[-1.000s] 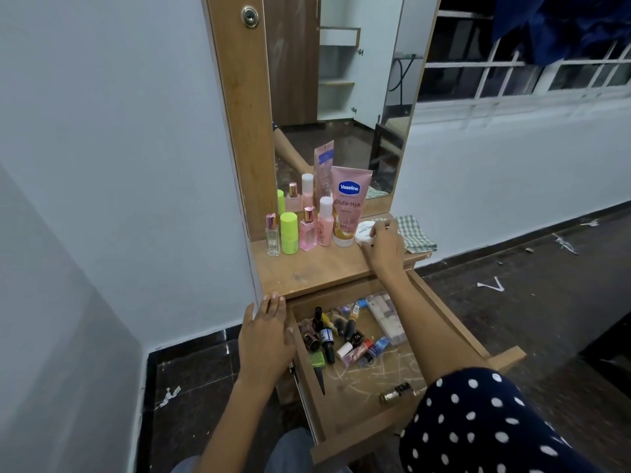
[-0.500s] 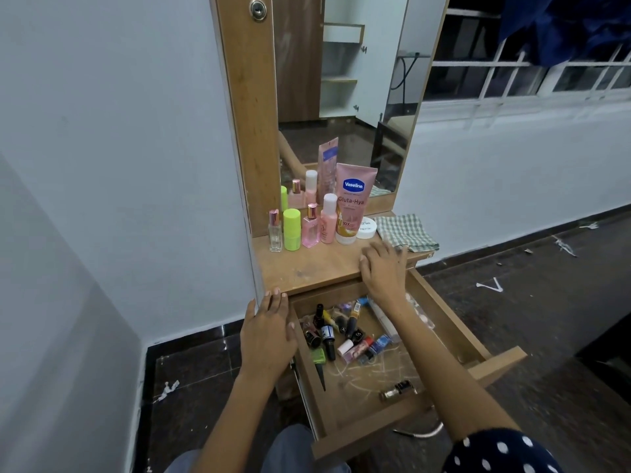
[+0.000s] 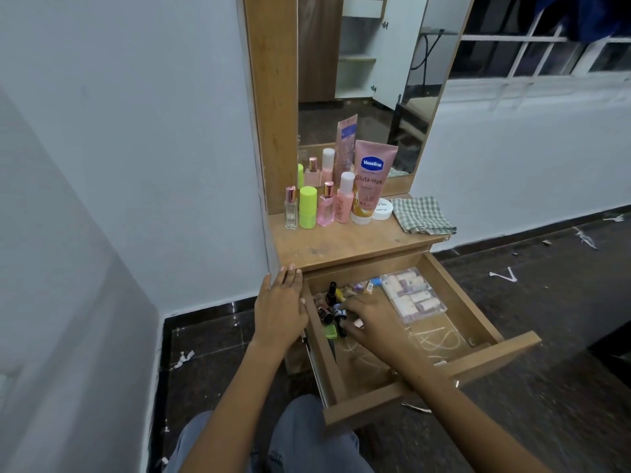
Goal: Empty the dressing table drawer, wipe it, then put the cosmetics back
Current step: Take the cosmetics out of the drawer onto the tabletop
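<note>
Drawer (image 3: 457, 295) pulled out fully, still holding cosmetics: cluster of small bottles (image 3: 333, 307) crowded at back-left corner, clear plastic case (image 3: 411, 295) of pale rolls lying flat at back-right

Left hand (image 3: 280, 307) flat, fingers straight, resting on left drawer wall and touching tabletop (image 3: 341, 242) edge; holds nothing, looks like bracing

Right hand (image 3: 367, 317) inside drawer, palm down over the bottle cluster, fingers spread toward the small dark bottles; whether anything is pinched underneath cannot be told

Handling, judged: little bottles light and rigid, probably glass, smooth and round, so prone to roll and clink; best taken by the body or cap, a few per grasp. Plastic case light, thin-walled, may flex; best lifted by its long edges, kept level

Already standing on tabletop near mirror (image 3: 362, 80): perfume bottles (image 3: 309, 208), Vaseline tube (image 3: 370, 180), white jar (image 3: 382, 209); checked cloth (image 3: 421, 215) at right end, overhanging the edge a little

Room: bare front strip of tabletop free for setting things down. Tall items near the mirror could topple if knocked. Drawer walls raised on all sides, so lift up and over the back toward the tabletop lip. Wall (image 3: 136, 148) close on left; open floor (image 3: 546, 302) to the right. Front half of drawer bottom mostly bare, with chalky scribbles
</note>
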Tool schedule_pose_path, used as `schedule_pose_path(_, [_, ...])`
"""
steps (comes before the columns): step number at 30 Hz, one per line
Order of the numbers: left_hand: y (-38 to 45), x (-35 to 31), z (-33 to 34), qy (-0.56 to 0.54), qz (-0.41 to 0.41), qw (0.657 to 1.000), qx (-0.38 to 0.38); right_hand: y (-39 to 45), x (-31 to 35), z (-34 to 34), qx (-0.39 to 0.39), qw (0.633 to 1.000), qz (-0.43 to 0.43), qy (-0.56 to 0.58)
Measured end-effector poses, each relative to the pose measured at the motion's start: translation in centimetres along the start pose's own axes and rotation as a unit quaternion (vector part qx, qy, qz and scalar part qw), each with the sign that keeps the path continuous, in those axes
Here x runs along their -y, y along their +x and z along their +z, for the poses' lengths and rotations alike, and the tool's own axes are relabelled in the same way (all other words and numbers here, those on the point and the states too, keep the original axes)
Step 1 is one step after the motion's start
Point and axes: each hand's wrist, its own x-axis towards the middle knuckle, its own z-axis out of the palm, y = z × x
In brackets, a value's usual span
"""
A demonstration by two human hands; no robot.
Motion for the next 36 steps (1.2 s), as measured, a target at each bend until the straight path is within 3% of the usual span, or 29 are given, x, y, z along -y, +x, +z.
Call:
schedule_pose_path(9, [0.1, 0.0, -0.4, 0.000, 0.001, 1.000, 0.014, 4.4, 3.6, 1.4, 0.094, 0.982, 0.024, -0.164])
schedule_pose_path(13, [0.2, 0.1, -0.3, 0.005, 0.000, 1.000, 0.014, 4.4, 2.9, 1.5, 0.071, 0.989, 0.085, -0.101])
schedule_pose_path(17, [0.0, 0.1, -0.1, 0.004, 0.005, 1.000, 0.011, 3.4, 1.3, -0.8, 0.017, 0.989, 0.133, 0.069])
schedule_pose_path(19, [0.0, 0.2, -0.2, 0.007, 0.005, 1.000, 0.012, 2.7, 0.7, -2.2, 0.027, 0.983, 0.136, 0.120])
schedule_pose_path(26, [0.0, 0.0, -0.2, 0.002, 0.004, 1.000, 0.012, -0.2, 0.3, -3.5, 0.184, 0.978, 0.093, 0.041])
schedule_pose_path(32, [0.0, 0.0, -0.3, 0.001, -0.001, 1.000, 0.017, -0.7, 0.5, -3.5, 0.232, 0.968, 0.091, 0.024])
schedule_pose_path(36, [0.0, -0.1, -0.3, 0.003, -0.002, 1.000, 0.017, 1.5, -0.1, -4.4, 0.245, 0.961, 0.105, 0.079])
